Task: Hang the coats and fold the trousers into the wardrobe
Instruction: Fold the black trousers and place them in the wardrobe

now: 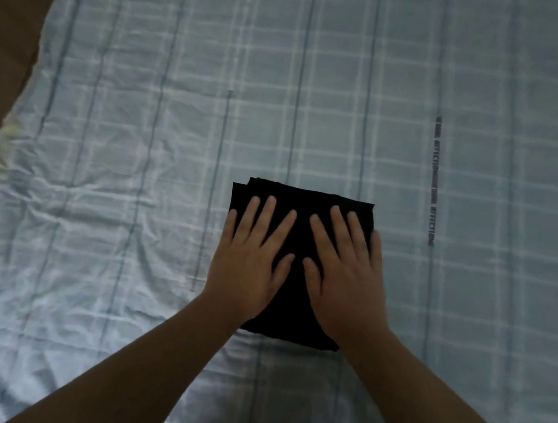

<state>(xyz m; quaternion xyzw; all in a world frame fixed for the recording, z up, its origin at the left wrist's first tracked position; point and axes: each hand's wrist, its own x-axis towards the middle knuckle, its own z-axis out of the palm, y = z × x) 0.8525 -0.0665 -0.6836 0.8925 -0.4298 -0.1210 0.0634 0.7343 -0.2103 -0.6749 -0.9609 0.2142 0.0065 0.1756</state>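
Pressing down side by side, the left hand (252, 263) and the right hand (344, 277) lay flat on the folded black trousers (305, 214), fingers straight and spread, curled round nothing. The thumbs nearly met over the middle of the bundle, and the right hand's little finger ran along its right edge. The trousers sat on the bed, on a pale blue checked sheet (138, 162), a little below the middle of the view and near the person. Folded into a compact, roughly rectangular packet, the bundle had its longer side running away from the person, toward the far end of the bed; the far left corner showed two layers slightly offset from one another. The near edge was partly hidden under the wrists. The sheet was creased, most heavily on the left side, and a dark printed strip (434, 179) ran lengthwise to the right of the trousers, well apart from them. A brown area (13, 11) bordered the sheet at upper left.
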